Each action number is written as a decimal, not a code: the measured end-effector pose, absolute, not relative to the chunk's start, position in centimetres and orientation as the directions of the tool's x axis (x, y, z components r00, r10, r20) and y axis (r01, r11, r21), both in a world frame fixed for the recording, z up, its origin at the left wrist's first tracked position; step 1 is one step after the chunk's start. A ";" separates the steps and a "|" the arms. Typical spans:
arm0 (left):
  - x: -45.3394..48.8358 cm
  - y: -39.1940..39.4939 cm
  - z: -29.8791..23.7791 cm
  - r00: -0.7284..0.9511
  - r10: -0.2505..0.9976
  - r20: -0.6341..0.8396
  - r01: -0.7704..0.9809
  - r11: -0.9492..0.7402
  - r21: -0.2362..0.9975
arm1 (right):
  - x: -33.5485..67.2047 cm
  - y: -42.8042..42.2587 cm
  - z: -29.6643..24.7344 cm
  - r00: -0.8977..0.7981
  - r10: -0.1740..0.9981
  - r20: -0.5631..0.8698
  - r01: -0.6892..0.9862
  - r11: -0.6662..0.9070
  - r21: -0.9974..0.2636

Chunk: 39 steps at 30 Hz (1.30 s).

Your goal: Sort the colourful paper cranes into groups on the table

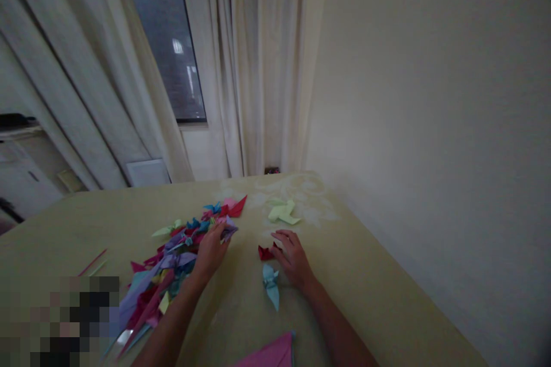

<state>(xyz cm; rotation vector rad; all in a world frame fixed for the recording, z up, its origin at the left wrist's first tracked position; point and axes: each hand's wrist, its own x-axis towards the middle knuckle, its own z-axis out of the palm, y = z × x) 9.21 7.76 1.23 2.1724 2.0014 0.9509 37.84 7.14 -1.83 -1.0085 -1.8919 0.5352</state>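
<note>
Small dark-red folded paper piece (264,253): lies flat on the yellow-green tablecloth (365,275), touching the thumb side of the right hand (295,261), creased, pointed ends up. Loose pile of folded paper pieces (163,275), purple, pink, blue, red and yellow: spread in a diagonal band, overlapping, left hand (210,252) resting on its far end. Purple folded paper piece (229,230): at that end, under the left fingertips, tilted; whether it is gripped is unclear.
</note>
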 end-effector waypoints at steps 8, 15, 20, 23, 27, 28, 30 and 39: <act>17.9 4.2 4.6 0.302 0.865 0.401 0.621 -0.498 0.605 | 37.0 5.2 0.9 -0.197 0.810 0.552 0.249 0.586 -0.771; 18.3 0.4 2.9 0.191 0.903 0.386 0.598 -0.419 0.684 | 41.2 6.4 2.9 -0.284 0.886 0.365 0.254 0.437 -0.863; 17.7 -2.0 0.1 0.345 0.892 0.292 0.654 -0.451 0.607 | 43.9 6.8 2.5 -0.478 0.874 0.083 0.270 0.236 -0.934; 16.9 -1.9 -0.1 0.262 0.912 0.315 0.612 -0.410 0.676 | 43.8 6.6 1.5 -0.521 0.853 0.015 0.267 0.179 -0.947; 14.2 0.0 1.1 0.226 0.927 0.298 0.628 -0.372 0.683 | 43.0 6.1 1.6 -0.572 0.820 -0.007 0.283 0.189 -0.940; 13.2 0.9 1.4 0.169 0.937 0.305 0.680 -0.335 0.652 | 43.0 6.0 1.8 -0.572 0.820 -0.017 0.292 0.184 -0.939; 11.0 3.3 1.8 0.022 0.936 0.352 0.823 -0.218 0.525 | 43.0 5.9 2.3 -0.552 0.832 -0.056 0.317 0.148 -0.937; 5.8 11.1 1.9 -0.121 0.967 0.224 0.963 0.059 0.265 | 42.6 8.0 -0.1 -0.268 0.949 0.166 0.353 0.257 -0.900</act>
